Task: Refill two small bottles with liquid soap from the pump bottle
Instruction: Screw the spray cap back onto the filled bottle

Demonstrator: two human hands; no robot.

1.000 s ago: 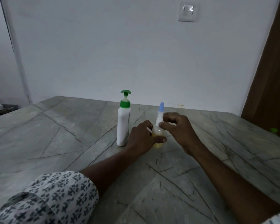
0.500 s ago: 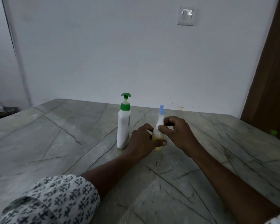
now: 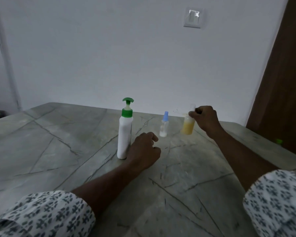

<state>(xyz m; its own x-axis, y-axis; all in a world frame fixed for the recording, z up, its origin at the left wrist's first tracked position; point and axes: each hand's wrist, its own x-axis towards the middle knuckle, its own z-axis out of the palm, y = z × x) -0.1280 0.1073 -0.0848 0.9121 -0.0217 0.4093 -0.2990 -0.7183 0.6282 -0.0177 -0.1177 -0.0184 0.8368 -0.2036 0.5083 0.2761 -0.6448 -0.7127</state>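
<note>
A white pump bottle [image 3: 124, 135] with a green pump head stands upright on the grey stone table [image 3: 58, 142]. To its right stands a small clear bottle [image 3: 164, 126] with a blue cap and a little white liquid at its bottom. Further right, my right hand [image 3: 205, 119] pinches the clear cap of a small bottle holding yellow liquid [image 3: 188, 126], which is blurred and slightly tilted. My left hand [image 3: 144, 148] rests on the table beside the pump bottle's base, fingers loosely curled, holding nothing.
A white wall rises just behind the table's far edge, with a light switch [image 3: 193, 17] on it. A brown wooden door [image 3: 284, 74] stands at the right. A small green object [image 3: 279, 141] lies beyond the table's right edge.
My right hand has carried the yellow bottle to the right, away from the blue-capped one. My left hand has let go and dropped to the table by the pump bottle.
</note>
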